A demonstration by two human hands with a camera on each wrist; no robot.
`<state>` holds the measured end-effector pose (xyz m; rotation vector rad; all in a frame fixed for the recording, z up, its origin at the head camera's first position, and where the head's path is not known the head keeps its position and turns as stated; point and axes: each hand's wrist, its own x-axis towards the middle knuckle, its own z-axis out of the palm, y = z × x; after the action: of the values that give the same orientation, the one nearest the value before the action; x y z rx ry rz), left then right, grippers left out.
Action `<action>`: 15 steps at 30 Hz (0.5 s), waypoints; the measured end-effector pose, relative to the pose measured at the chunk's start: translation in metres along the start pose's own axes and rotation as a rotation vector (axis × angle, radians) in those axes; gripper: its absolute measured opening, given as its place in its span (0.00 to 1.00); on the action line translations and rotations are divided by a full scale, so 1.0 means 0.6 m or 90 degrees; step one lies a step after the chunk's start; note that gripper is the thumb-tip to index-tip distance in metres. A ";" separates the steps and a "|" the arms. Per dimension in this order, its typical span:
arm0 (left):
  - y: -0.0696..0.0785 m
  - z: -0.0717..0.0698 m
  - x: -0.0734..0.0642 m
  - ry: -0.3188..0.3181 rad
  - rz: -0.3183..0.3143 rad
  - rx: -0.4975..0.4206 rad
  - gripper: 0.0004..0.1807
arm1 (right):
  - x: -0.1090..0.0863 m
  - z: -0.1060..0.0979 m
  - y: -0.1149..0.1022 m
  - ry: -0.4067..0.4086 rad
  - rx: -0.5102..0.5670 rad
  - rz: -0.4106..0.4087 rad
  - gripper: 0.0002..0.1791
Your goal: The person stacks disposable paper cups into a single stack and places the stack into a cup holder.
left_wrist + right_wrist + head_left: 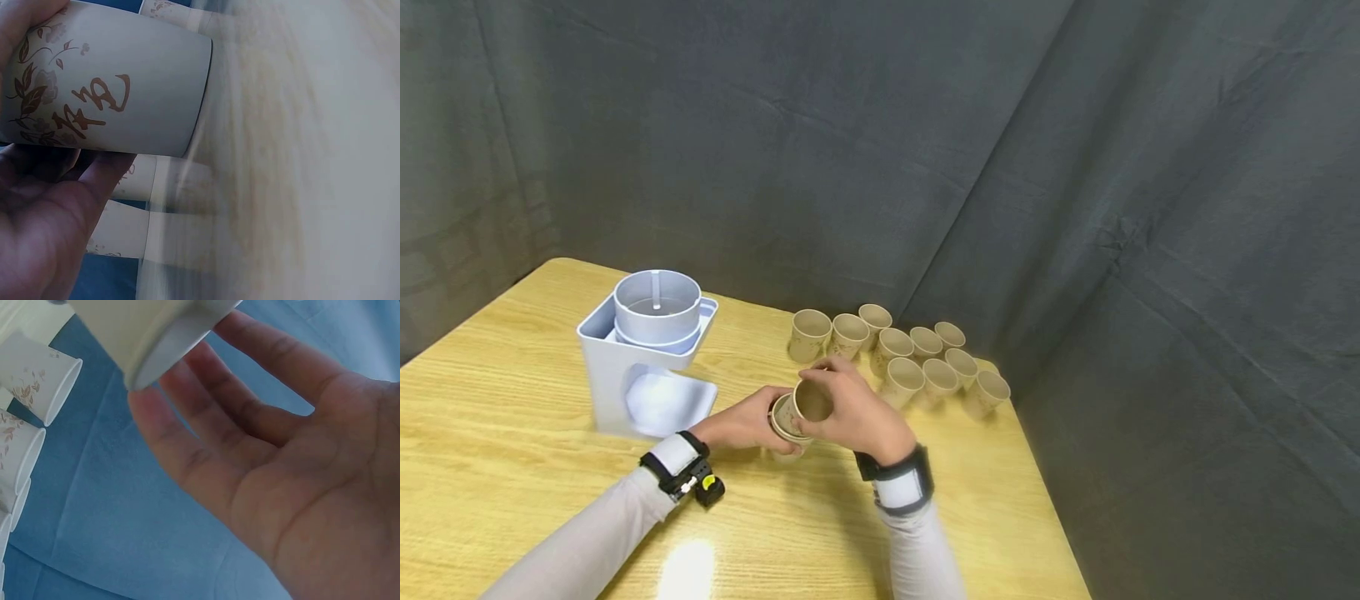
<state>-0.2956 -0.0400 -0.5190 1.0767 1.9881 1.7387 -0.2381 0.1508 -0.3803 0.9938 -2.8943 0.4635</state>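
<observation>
Here, beside a white plastic dispenser [606,379], the left hand [741,421] grips a tapered beige paper cup [119,81]; the right hand [859,412] pinches another cup [814,402], likely light, crushable, best held high.

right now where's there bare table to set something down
The table is bare left of the white device and left sleeve, between that and the right sleeve, and right of the latter. Crowded: the back right, where cups stand close together.

Left hand [747,423] beside right hand [861,415]; both curled
</observation>
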 end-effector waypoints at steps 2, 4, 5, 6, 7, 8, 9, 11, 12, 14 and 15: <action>0.000 0.000 -0.001 0.001 -0.001 -0.003 0.30 | 0.001 0.003 0.000 -0.003 0.002 0.005 0.36; 0.001 0.000 -0.001 0.003 -0.004 0.000 0.29 | 0.002 0.005 0.000 -0.005 0.002 0.009 0.37; 0.000 0.000 -0.001 0.004 -0.005 0.002 0.29 | 0.003 0.006 0.000 -0.006 0.003 0.010 0.37; 0.001 -0.001 -0.001 0.005 -0.006 0.005 0.29 | 0.003 0.007 0.000 -0.006 0.001 0.010 0.37; 0.001 -0.001 -0.001 0.005 -0.007 0.006 0.29 | 0.003 0.007 -0.001 -0.006 -0.001 0.008 0.37; 0.001 -0.001 -0.001 0.006 -0.007 0.011 0.29 | 0.003 0.007 -0.001 -0.006 -0.005 0.006 0.37; 0.001 -0.001 -0.001 0.006 -0.006 0.014 0.29 | 0.003 0.007 -0.001 -0.005 -0.007 0.004 0.37; 0.001 -0.001 -0.001 0.006 -0.006 0.017 0.29 | 0.004 0.008 -0.001 -0.006 -0.012 0.004 0.37; 0.002 -0.002 -0.001 0.005 -0.007 0.018 0.29 | 0.003 0.008 -0.001 -0.006 -0.014 0.004 0.37; 0.002 -0.002 -0.001 0.007 -0.010 0.021 0.29 | 0.004 0.009 0.000 -0.009 -0.013 0.005 0.37; 0.002 -0.002 -0.002 0.009 -0.011 0.024 0.29 | 0.005 0.010 0.000 -0.009 -0.012 0.006 0.37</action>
<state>-0.2952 -0.0414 -0.5180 1.0596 2.0400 1.7110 -0.2399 0.1475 -0.3854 0.9857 -2.9116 0.4309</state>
